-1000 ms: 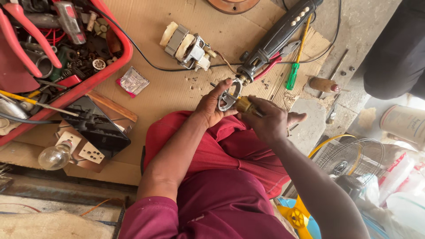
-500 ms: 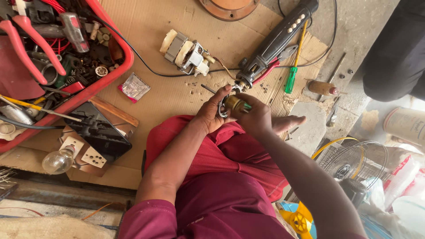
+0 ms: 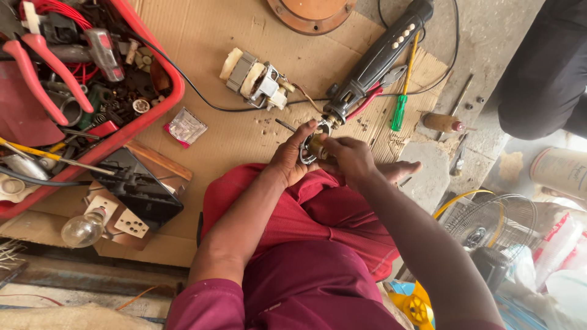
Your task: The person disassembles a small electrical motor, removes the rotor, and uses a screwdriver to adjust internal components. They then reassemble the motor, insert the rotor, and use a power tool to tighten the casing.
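Metal ring part (image 3: 307, 148) sits pinched between both my hands, just below the nose of the black power tool (image 3: 373, 63). My left hand (image 3: 292, 157) has its grip closed around the ring's rim; my right hand (image 3: 350, 157) grips a small brass piece (image 3: 317, 146) inside it. Left of the tool lies a small motor (image 3: 255, 79); just right, a green screwdriver (image 3: 402, 101).

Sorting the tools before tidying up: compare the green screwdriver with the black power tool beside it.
The screwdriver is thin, with a green handle and yellow shaft; the power tool is thick, black and has a row of pale buttons. The power tool trails a black cord; the screwdriver has none. The power tool's tip reaches the hands; the screwdriver lies apart from them. Both lie on the cardboard, slanting much the same way.
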